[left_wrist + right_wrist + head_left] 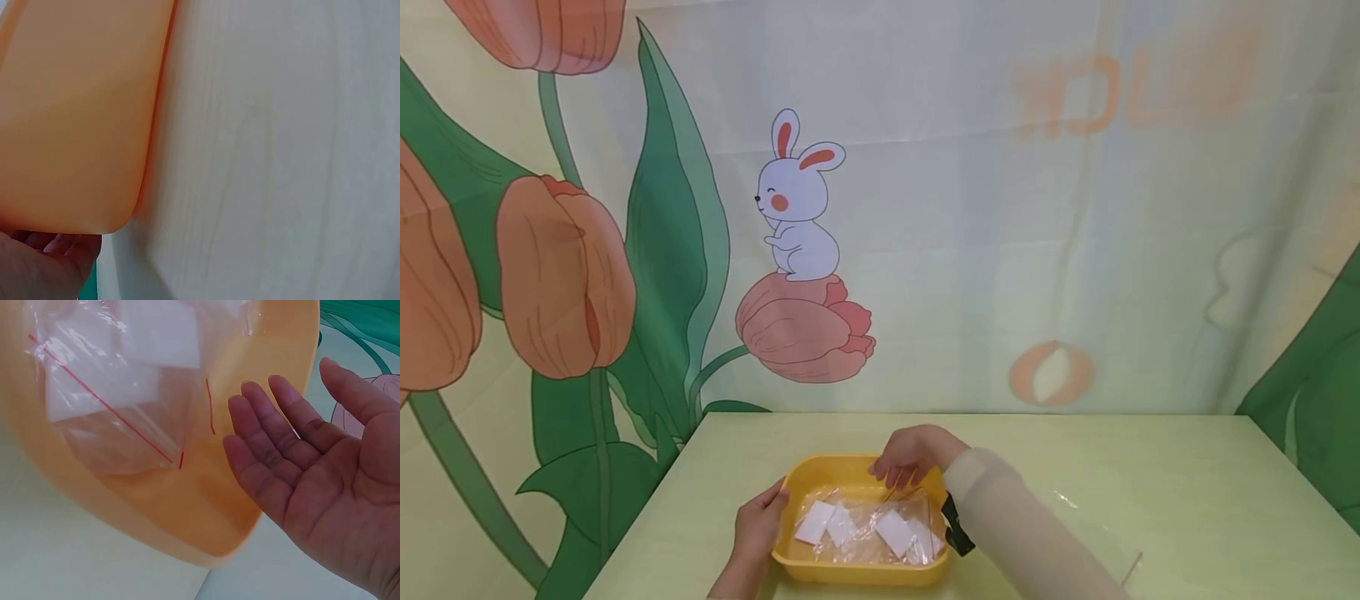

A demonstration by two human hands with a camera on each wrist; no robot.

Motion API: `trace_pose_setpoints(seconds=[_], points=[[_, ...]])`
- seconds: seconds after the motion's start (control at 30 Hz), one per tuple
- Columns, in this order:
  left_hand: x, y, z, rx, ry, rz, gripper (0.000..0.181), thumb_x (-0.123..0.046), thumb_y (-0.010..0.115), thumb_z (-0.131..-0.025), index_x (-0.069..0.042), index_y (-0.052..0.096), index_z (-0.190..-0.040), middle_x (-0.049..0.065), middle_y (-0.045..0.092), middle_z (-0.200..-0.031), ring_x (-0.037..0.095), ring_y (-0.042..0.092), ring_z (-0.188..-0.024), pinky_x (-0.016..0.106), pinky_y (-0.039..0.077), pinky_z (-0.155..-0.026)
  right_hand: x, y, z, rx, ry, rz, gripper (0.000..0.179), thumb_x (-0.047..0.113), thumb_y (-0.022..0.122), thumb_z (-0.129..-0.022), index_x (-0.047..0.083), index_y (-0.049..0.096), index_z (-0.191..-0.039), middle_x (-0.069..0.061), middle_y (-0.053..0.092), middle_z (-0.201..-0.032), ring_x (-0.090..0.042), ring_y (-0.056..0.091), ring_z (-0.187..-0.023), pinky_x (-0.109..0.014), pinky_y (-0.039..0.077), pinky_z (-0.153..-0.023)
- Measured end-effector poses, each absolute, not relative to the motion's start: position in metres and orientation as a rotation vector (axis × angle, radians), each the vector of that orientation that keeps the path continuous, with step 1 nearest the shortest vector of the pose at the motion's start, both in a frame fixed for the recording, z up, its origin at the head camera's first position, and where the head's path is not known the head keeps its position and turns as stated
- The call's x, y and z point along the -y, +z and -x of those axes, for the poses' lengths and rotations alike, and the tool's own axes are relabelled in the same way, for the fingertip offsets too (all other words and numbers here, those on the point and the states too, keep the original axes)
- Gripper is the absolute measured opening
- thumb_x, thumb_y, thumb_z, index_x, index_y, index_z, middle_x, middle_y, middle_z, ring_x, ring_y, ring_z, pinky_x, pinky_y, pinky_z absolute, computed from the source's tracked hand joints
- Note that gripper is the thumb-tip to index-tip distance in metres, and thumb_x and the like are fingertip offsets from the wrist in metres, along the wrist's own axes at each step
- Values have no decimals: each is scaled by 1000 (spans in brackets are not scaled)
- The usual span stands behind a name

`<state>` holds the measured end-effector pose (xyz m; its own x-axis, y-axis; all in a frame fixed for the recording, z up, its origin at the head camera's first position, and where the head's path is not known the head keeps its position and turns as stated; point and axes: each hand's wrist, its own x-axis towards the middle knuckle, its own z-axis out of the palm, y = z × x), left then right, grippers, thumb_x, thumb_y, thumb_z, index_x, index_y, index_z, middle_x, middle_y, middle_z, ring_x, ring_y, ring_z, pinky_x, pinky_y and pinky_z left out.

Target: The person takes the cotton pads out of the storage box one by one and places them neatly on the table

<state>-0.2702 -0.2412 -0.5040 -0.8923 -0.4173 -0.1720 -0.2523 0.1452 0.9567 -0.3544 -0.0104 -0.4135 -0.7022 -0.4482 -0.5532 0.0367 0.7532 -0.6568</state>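
Observation:
A yellow plastic tray (861, 575) sits on the table near its front edge. My left hand (758, 523) grips its left end, thumb at the rim; the left wrist view shows the fingers (69, 247) against the tray's outer wall (75, 125). Inside lie clear zip bags (134, 428) with red seal lines, and white cards (892, 533) show through the plastic. Over the far right corner of the tray hovers my right hand (917, 457), palm turned toward the bags. Its fingers are spread and loosely bent, with nothing between them in the right wrist view.
Another clear plastic bag (1097, 533) with a reddish seal line lies flat on the pale table (1150, 467), right of the tray. Behind the table hangs a cloth backdrop (962, 250) printed with tulips and a rabbit. A black strap piece (957, 527) is on the right wrist.

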Motion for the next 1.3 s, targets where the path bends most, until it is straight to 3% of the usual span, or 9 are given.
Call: trace_pose_setpoints(seconds=[0.6, 0.77, 1.03, 1.3], points=[[242, -504, 268, 2304, -1834, -661, 45, -17, 48, -107, 5, 49, -146, 27, 43, -155, 47, 40, -147, 55, 42, -119, 19, -431, 342, -2292, -837, 202, 27, 29, 71, -95, 3, 75, -101, -9, 67, -83, -21, 59, -76, -32, 61, -87], [241, -503, 268, 2297, -1845, -664, 45, -17, 47, -107, 5, 48, -146, 27, 43, -155, 47, 41, -147, 55, 42, -118, 20, -433, 341, -2303, -823, 189, 27, 29, 71, -96, 2, 76, -97, -6, 62, -76, -19, 55, -71, -28, 55, -76], [242, -503, 268, 2284, -1855, -659, 46, -17, 47, -107, 6, 48, -146, 27, 43, -155, 47, 41, -147, 54, 42, -119, 19, -436, 345, -2310, -751, 245, 26, 28, 72, -94, 4, 76, -89, -4, 62, -72, -18, 53, -69, -28, 51, -72], [243, -503, 268, 2278, -1867, -656, 46, -17, 46, -107, 6, 48, -146, 28, 43, -155, 47, 41, -147, 54, 42, -119, 20, -438, 349, -2235, -724, 298, 27, 21, 74, -93, 6, 68, -71, 0, 57, -63, -12, 47, -60, -22, 40, -57]])
